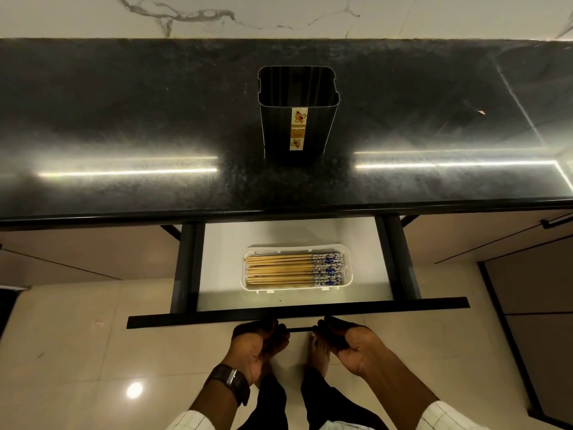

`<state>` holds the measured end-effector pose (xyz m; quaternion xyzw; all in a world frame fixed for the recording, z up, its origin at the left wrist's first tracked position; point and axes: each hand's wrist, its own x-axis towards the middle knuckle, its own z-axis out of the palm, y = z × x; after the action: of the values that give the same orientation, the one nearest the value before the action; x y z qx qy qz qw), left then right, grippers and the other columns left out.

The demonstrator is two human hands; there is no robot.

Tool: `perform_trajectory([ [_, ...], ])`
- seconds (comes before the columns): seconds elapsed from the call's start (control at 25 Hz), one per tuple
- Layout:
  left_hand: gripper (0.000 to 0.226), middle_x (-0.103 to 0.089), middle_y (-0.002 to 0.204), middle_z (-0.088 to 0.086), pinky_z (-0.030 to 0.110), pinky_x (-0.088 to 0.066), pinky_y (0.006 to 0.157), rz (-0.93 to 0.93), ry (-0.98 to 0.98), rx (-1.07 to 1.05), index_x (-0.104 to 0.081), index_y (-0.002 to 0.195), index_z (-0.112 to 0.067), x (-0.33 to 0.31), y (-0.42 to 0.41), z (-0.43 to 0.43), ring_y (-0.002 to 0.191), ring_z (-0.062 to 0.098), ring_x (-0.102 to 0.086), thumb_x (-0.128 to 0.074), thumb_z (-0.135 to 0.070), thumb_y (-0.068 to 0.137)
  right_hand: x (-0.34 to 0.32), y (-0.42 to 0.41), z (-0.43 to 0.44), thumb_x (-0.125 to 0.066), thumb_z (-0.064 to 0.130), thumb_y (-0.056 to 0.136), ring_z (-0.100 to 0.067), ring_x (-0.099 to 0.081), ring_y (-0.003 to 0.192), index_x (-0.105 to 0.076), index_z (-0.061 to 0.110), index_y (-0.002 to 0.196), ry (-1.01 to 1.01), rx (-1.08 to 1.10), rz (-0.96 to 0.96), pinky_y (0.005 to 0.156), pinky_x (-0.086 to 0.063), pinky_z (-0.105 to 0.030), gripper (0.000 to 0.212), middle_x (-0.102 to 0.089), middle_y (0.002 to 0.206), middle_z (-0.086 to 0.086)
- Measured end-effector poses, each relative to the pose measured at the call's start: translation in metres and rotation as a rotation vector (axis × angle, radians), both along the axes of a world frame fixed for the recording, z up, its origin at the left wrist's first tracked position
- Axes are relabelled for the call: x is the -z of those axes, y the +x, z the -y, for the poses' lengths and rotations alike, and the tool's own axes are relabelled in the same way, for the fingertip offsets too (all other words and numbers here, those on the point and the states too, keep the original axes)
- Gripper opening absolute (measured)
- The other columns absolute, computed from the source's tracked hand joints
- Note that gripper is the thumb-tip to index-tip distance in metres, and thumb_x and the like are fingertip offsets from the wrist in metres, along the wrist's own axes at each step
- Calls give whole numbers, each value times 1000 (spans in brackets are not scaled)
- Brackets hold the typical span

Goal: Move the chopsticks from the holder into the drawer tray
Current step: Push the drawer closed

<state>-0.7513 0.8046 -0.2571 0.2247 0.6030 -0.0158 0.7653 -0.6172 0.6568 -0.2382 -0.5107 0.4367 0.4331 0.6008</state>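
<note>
Wooden chopsticks (pixel 280 270) in rounded white tray (pixel 348 268)

countertop (pixel 124 119): glossy black stone | chopsticks (pixel 279 270): wood | tray (pixel 347 268): white plastic

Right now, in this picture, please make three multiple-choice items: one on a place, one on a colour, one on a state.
1. Where do the wooden chopsticks with blue-patterned ends lie?
A. in the white plastic tray
B. on the countertop
C. in the holder

2. What colour is the tall ribbed holder?
A. white
B. black
C. red

3. The drawer is:
A. shut
B. removed
C. pulled open

Answers: 1 A, they fill the tray inside the drawer. 2 B, it is as dark as the counter. 3 C, both the left hand and the right hand grip its handle bar.
</note>
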Motion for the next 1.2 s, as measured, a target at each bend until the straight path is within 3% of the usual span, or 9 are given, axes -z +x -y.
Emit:
perform_trajectory([
  [0.16, 19, -64, 125, 42, 51, -58, 83, 4, 7, -4, -65, 115, 16, 3, 5, -3, 103, 49, -65, -58, 7, 98, 2, 5, -2, -46, -13, 102, -42, -60, 85, -53, -18, 134, 4, -7, 1, 99, -48, -52, 34, -57, 121, -35],
  [0.32, 13, -63, 126, 41, 50, -58, 82, 2, 29, -5, -66, 106, 13, 3, 18, -10, 103, 49, -65, -55, 7, 100, 8, 15, -10, -42, -14, 102, -44, -55, 107, -52, -19, 134, 4, 2, -2, 109, -44, -55, 33, -59, 105, -32],
  [0.56, 21, -67, 124, 35, 48, -61, 77, 16, 61, -21, -65, 117, 13, 3, 42, -25, 119, 52, -64, -52, 4, 103, 11, 34, -29, -48, -13, 100, -42, -60, 103, -58, -17, 122, 30, 8, 35, 103, -50, -53, 25, -62, 98, -30],
  [0.8, 19, -67, 108, 27, 41, -66, 63, 29, 82, -53, -66, 95, 4, 4, 67, -41, 103, 44, -67, -49, 4, 104, 19, 55, -49, -48, -12, 101, -35, -62, 86, -62, -10, 97, 66, 53, 62, 102, -51, -52, 15, -62, 95, -28],
  [0.96, 18, -69, 106, 26, 44, -63, 72, 47, 113, -39, -66, 100, 3, 8, 83, -52, 97, 43, -70, -48, 2, 105, 25, 70, -62, -49, -11, 101, -34, -62, 84, -62, -7, 96, 81, 48, 85, 104, -50, -53, 15, -63, 93, -26],
  [1.2, 17, -73, 102, 23, 41, -63, 68, 53, 153, -54, -66, 97, 1, 16, 108, -72, 88, 38, -74, -51, 2, 104, 24, 94, -83, -49, -10, 101, -34, -64, 93, -62, -6, 100, 111, 41, 100, 103, -51, -53, 13, -63, 97, -25],
])
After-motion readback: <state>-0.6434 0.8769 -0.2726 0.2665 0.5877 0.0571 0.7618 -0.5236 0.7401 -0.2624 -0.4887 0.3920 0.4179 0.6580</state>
